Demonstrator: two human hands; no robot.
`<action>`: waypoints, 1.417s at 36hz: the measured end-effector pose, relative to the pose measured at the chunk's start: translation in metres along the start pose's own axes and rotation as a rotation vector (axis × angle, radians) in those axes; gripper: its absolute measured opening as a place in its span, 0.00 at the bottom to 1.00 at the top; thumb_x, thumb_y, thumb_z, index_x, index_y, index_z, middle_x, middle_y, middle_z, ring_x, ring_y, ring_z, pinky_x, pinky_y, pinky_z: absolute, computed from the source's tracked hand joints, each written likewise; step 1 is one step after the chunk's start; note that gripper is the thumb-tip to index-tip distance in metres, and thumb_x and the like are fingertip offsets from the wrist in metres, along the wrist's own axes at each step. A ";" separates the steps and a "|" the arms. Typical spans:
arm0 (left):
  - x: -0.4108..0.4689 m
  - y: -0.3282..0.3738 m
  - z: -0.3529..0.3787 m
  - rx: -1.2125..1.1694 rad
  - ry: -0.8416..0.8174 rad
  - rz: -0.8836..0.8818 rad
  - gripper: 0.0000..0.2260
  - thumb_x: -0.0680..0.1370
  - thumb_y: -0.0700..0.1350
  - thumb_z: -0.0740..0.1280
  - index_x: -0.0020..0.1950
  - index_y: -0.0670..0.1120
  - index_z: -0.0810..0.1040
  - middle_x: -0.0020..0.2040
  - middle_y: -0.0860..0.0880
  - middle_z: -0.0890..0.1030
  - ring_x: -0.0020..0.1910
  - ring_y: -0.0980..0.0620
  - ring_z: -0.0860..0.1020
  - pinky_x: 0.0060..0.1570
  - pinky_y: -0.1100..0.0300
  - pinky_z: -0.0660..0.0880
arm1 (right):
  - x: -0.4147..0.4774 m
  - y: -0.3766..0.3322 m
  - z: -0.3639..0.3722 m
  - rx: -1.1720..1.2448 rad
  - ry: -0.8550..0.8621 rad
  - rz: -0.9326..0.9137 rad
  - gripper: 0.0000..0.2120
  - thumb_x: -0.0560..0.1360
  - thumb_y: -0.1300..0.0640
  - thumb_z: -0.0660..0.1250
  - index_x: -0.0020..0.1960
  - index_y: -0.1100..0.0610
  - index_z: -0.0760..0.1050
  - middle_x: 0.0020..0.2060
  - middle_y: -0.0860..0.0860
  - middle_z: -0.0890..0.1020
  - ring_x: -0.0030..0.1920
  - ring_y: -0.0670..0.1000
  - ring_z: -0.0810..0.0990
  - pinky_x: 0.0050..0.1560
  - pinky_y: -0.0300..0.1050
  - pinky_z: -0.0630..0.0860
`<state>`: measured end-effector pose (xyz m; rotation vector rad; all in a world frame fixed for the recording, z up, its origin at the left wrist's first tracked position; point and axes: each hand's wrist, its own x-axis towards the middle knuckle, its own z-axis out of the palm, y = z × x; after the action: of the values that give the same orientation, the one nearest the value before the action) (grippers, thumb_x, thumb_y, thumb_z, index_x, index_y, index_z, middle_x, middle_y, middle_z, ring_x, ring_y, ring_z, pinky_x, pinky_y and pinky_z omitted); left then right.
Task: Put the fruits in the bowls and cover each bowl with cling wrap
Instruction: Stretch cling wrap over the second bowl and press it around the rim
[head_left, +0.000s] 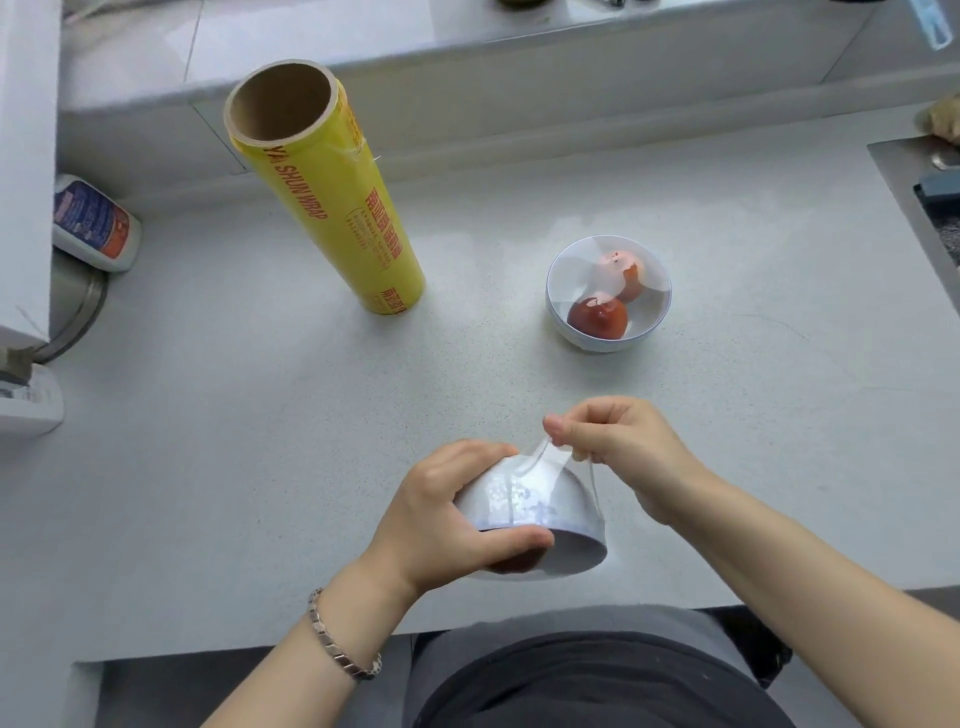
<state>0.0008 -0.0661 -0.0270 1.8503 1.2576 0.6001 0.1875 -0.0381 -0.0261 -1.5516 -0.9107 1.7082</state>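
While left hand (441, 525) grips bowl (524, 501), right hand (623, 452) pinches its wrap (537, 460), roll (332, 208) reads YA SHUN WRAP

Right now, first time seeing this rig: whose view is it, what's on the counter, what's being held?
There is no machine here: a person works with two bare hands. The single picture comes from a camera worn on the head, looking forward and down. The left hand has its grip round the near bowl, a white one tipped off level. The right hand pinches a strip of cling film drawn over that bowl's outside. On the pale counter stands a yellow roll of wrap, upright. To its right sits the far bowl, holding two reddish fruits under what looks like film already. A bottle sits at the left edge.
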 end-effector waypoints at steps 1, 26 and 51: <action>0.000 -0.001 0.000 -0.019 -0.006 0.002 0.31 0.61 0.64 0.72 0.54 0.44 0.81 0.48 0.59 0.79 0.47 0.62 0.77 0.49 0.71 0.71 | 0.000 0.002 0.002 0.025 0.042 -0.029 0.13 0.69 0.61 0.71 0.27 0.57 0.75 0.24 0.50 0.75 0.23 0.40 0.70 0.29 0.28 0.67; -0.002 0.000 -0.004 -0.385 0.214 0.105 0.25 0.66 0.68 0.69 0.57 0.56 0.79 0.55 0.52 0.81 0.54 0.52 0.80 0.52 0.60 0.76 | 0.001 0.009 -0.013 0.203 -0.275 0.417 0.06 0.75 0.62 0.64 0.40 0.58 0.77 0.32 0.51 0.79 0.30 0.48 0.77 0.26 0.34 0.73; -0.005 -0.009 -0.002 -0.531 0.409 -0.196 0.32 0.61 0.72 0.69 0.50 0.47 0.80 0.46 0.55 0.84 0.46 0.56 0.81 0.45 0.65 0.76 | -0.034 -0.010 -0.014 -0.166 -0.059 -0.277 0.11 0.63 0.48 0.71 0.43 0.50 0.81 0.42 0.46 0.81 0.42 0.42 0.79 0.46 0.40 0.74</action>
<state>-0.0075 -0.0687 -0.0326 1.1850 1.3514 1.1182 0.2047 -0.0597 0.0002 -1.4077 -1.2621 1.5183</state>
